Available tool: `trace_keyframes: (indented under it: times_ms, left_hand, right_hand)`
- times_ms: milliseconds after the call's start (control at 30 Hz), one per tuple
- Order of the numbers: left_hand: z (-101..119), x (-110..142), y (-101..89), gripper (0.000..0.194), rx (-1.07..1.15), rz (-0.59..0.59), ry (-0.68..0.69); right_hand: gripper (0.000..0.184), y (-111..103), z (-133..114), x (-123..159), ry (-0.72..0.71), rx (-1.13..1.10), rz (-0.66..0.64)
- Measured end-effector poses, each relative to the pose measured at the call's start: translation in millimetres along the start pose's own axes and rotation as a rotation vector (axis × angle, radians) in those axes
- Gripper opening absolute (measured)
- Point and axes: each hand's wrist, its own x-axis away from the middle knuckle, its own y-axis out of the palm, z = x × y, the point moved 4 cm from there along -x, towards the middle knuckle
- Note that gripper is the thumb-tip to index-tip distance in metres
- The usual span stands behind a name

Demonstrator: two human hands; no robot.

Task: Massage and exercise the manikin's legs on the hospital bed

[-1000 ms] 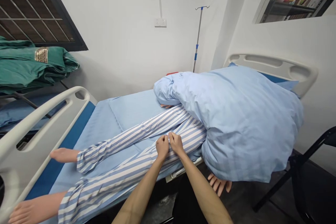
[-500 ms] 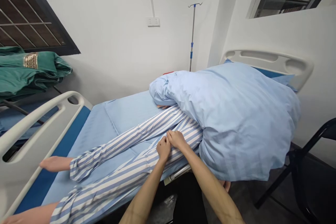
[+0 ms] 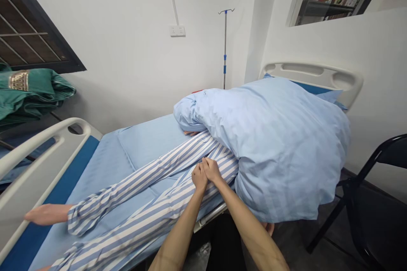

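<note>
My left hand and my right hand are both closed, side by side and touching, and I see nothing in either. They are over the upper leg of blue-and-white striped trousers; whether they press on the cloth I cannot tell. A figure lying on the bed wears these trousers, with one bare foot showing near the footboard. Its upper body is hidden under a puffy light blue quilt, just to the right of my hands. Some fingers peek out below the quilt's far edge.
The bed has a light blue sheet, a footboard at left and a headboard at right. An IV pole stands behind it. At right is a black folding chair. Green folded cloth lies at far left.
The view has shifted, so the bed and room sit further left in the picture. My hands have drawn a little closer together and stay closed over the same leg.
</note>
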Motion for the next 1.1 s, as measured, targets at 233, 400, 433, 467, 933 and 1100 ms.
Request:
trace_keyframes:
  times_ms: [233, 400, 433, 467, 933, 1100]
  left_hand:
    - [3, -2, 0.4, 0.034, -0.070, -0.044, 0.020]
    - [27, -21, 13.8, 0.034, 0.136, -0.044, 0.013]
    - [31, -23, 18.3, 0.034, 0.160, -0.038, 0.005]
    - [35, -24, 23.1, 0.034, 0.164, -0.040, 0.004]
    - [39, -6, 42.4, 0.033, -0.073, -0.088, 0.052]
    - [38, -6, 40.6, 0.034, 0.006, -0.194, 0.101]
  right_hand:
    - [0.033, -20, 5, -5, -0.037, 0.287, -0.119]
    - [0.044, -22, 25, -11, -0.005, -0.010, 0.028]
    - [0.045, -22, 27, -13, 0.010, -0.077, 0.061]
    - [0.045, -23, 30, -14, 0.028, -0.134, 0.092]
    - [0.043, -59, 45, -38, 0.111, 0.158, 0.061]
    - [0.047, -57, 58, -36, 0.157, 0.154, 0.125]
